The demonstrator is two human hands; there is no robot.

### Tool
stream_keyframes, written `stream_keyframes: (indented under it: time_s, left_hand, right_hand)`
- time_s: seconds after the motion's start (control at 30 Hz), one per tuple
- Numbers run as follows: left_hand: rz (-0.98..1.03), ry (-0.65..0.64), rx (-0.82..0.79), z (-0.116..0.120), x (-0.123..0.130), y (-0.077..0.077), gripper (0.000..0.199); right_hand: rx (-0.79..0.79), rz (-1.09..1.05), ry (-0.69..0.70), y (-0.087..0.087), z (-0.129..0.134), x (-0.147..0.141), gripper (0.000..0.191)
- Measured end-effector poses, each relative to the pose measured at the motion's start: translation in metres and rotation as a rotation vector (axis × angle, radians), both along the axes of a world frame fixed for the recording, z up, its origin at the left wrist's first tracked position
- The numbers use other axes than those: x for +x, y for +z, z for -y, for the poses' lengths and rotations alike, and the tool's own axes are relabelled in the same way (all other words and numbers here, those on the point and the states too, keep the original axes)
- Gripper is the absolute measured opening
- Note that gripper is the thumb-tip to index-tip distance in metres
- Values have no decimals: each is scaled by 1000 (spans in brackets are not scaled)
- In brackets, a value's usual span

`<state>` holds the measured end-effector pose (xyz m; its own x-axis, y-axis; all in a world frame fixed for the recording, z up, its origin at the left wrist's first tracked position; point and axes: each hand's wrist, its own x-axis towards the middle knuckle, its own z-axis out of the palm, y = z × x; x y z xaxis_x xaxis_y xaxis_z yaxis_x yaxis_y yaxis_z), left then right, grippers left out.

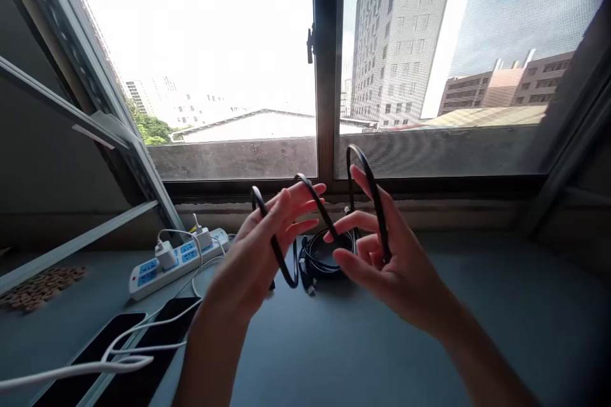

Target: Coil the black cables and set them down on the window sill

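A black cable [375, 196] runs in loose loops between my two hands, above the desk. One loop passes around my left hand [252, 251], whose fingers are stretched out to the right with the cable hanging over them. My right hand [394, 267] has its lower fingers curled around the cable, and a tall loop rises over its raised index finger. The right thumb points left, apart from the other fingers. Behind the hands, a coiled black cable [329, 269] lies on the desk, partly hidden, with a plug end [311, 290] in front.
A white power strip [179, 261] with two white chargers stands at the left. White cables [143, 327] cross two dark phone-like slabs [147, 356]. Small brown pieces [42, 286] lie at far left. A window [327, 76] borders the back of the blue-grey desk [334, 356].
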<state>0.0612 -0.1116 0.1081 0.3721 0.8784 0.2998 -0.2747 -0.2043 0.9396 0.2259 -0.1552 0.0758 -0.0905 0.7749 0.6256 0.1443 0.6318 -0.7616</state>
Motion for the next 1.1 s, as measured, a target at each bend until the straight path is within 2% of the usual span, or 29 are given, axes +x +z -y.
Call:
stream_keyframes:
  time_s: [0.07,0.13,0.3,0.4,0.5,0.63,0.8,0.87,0.93,0.97,1.03,1.1]
  left_hand:
    - [-43,41,18,6,6,-4,38]
    - [-74,57,13,8,12,-8,40]
    - [-128,30,21,0,17,-14,47]
    - [-205,63,62,1,18,-14,49]
    - [-235,22,114,5,19,-14,49]
    - [-239,-82,228,-1,24,-16,45]
    - [-302,-11,424,-11,24,-19,36]
    - [-326,-33,501,-5,20,-16,29]
    - [-288,-52,595,6,14,-9,23]
    - [-236,-18,656,12,11,-5,19]
    - [-143,152,803,20,8,1,10]
    - [-162,350,904,17,8,3,30]
  right_hand:
    - [-50,29,-13,-1,2,-5,74]
    - [-64,43,-45,1,4,-6,70]
    - [-2,66,-150,7,7,-1,52]
    - [66,142,-169,7,7,1,53]
    - [174,283,-269,3,6,-1,56]
    - [261,389,-414,-1,-2,-3,35]
    - [386,395,-631,-1,-15,10,30]
    - [340,343,-625,1,-16,19,30]
    - [246,249,-546,5,-13,27,28]
    - [201,192,-490,8,-11,31,27]
    - [145,92,-382,12,-5,37,27]
    - [130,32,-312,16,2,41,26]
